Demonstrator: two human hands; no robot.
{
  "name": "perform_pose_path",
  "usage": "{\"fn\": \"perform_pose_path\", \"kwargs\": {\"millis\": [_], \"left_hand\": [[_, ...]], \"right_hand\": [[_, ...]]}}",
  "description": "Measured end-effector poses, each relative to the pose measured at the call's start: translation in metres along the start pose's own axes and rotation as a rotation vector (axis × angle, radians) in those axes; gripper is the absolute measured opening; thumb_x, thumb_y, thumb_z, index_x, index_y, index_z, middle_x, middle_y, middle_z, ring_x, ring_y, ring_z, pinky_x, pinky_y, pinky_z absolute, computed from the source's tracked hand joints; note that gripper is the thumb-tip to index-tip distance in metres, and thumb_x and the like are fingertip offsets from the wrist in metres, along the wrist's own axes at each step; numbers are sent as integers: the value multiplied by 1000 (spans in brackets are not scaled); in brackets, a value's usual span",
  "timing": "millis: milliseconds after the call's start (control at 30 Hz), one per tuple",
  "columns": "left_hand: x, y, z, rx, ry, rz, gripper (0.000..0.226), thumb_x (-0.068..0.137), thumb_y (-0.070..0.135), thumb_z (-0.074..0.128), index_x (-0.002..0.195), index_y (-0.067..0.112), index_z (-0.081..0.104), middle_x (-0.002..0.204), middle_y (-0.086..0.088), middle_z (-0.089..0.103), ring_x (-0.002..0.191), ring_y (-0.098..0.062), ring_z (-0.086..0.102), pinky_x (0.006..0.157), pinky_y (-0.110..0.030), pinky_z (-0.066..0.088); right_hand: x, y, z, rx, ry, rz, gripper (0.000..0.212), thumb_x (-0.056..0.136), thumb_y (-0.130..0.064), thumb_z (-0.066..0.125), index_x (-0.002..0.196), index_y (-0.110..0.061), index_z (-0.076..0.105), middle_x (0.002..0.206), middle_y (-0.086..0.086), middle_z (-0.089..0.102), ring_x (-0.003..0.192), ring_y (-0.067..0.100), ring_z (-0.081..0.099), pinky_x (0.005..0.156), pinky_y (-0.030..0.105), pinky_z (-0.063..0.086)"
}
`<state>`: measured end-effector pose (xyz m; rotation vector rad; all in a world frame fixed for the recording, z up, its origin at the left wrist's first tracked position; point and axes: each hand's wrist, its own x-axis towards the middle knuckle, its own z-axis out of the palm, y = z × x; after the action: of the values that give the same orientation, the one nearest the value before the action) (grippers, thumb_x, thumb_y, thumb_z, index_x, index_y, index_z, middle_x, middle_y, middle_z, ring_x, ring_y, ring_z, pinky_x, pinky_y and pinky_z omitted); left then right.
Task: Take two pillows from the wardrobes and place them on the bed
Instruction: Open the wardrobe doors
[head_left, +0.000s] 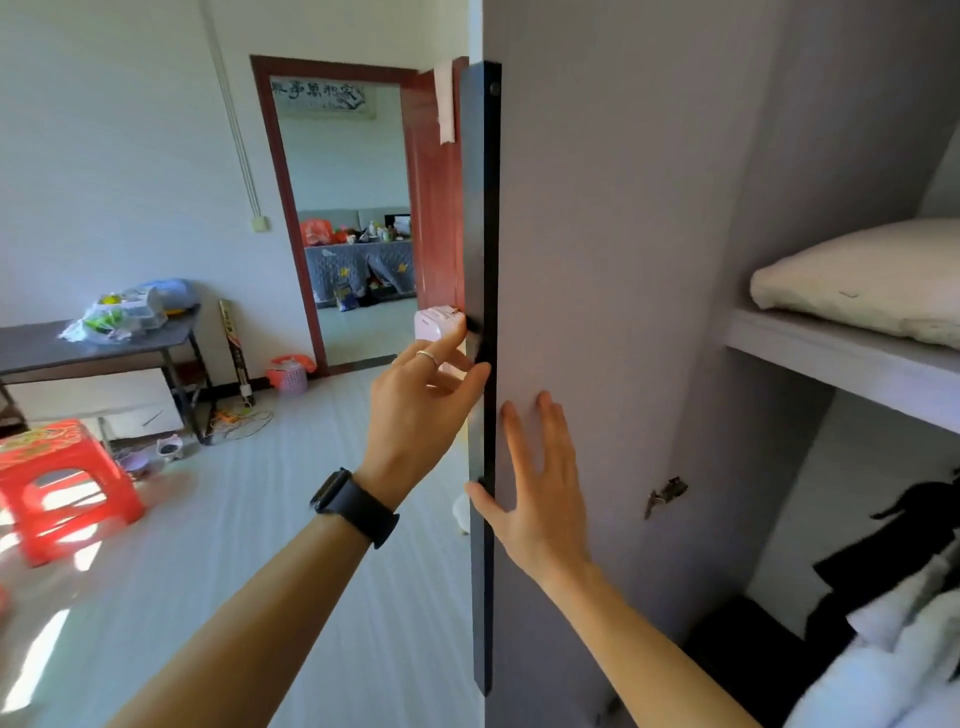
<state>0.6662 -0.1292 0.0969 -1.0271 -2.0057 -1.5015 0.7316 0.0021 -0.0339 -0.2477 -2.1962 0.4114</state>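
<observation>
A cream pillow (862, 291) lies on the upper shelf (831, 358) of the wardrobe at the right. The grey wardrobe door (613, 249) stands swung out in the middle of the view, with a long black handle strip (483, 260) down its edge. My left hand (426, 410), with a ring and a dark wristwatch, pinches that black strip at mid height. My right hand (540, 478) lies flat, fingers spread, on the door's inner face, thumb at the strip. No bed is in view.
Black and white clothes (893, 613) hang below the shelf. A red plastic stool (57, 483) stands at the left, near a dark table (104, 343) with bags. A doorway with a red door (434, 208) leads to another room. A pink basket (288, 374) sits on the floor.
</observation>
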Motion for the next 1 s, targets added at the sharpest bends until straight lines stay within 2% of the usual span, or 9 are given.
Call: {"fn": "perform_pose_path", "kwargs": {"millis": [133,267,367,500,600,700,867,933,1000], "left_hand": [[21,-26,-2,-45,-13,-40,42,91,24,72,132,28,62,114,10,63,92,3,66,80,-11,52],[29,-37,3,-84,-23,-83,46,95,22,66,130,46,48,108,28,59,91,17,62,76,-4,48],[28,-39,3,-65,-41,-86,52,97,21,64,130,54,41,111,33,55,96,19,59,80,-5,48],[7,-38,3,-58,-17,-14,54,97,7,61,139,39,49,123,16,56,108,7,60,87,-12,51],[-29,-37,16,-51,-27,43,49,95,5,61,136,31,59,126,15,57,109,-2,61,90,-14,50],[-66,-34,44,-66,-265,24,43,95,16,59,132,38,62,119,21,63,110,1,61,91,-9,45],[-107,-13,123,-104,-685,11,42,95,24,56,134,41,58,129,21,61,119,3,55,92,3,31],[-119,4,160,-163,-828,28,43,95,29,56,136,41,56,135,18,59,123,1,53,95,0,32],[-128,32,196,-237,-972,87,44,95,35,56,139,40,53,141,15,56,129,-1,49,103,-10,36]], "right_hand": [[19,-14,29,-12,2,47,101,87,-51,72,161,-34,5,169,9,1,156,32,3,113,56,39],[31,-18,41,-23,-5,70,101,86,-49,72,161,-34,5,169,9,1,155,34,5,108,62,41],[33,-18,38,-18,-24,72,101,87,-51,71,160,-37,4,170,7,1,156,32,3,110,61,41],[12,-5,11,81,-54,33,81,96,-46,60,159,-42,10,170,-7,-2,156,17,1,116,56,35],[-26,19,-29,70,-7,46,67,97,-41,55,157,-40,26,169,-8,9,155,16,9,113,53,39],[-72,49,-76,-28,81,89,57,93,-32,60,149,-27,47,165,-3,25,152,22,25,110,53,43],[-135,79,-161,-288,148,254,50,94,-31,56,143,-19,56,163,1,31,151,23,28,107,54,46],[-147,83,-194,-381,173,291,49,95,-34,51,141,-17,58,161,5,34,150,25,30,110,53,43],[-158,87,-229,-517,225,341,48,95,-35,50,137,-17,61,159,7,38,148,28,33,112,51,41]]}}
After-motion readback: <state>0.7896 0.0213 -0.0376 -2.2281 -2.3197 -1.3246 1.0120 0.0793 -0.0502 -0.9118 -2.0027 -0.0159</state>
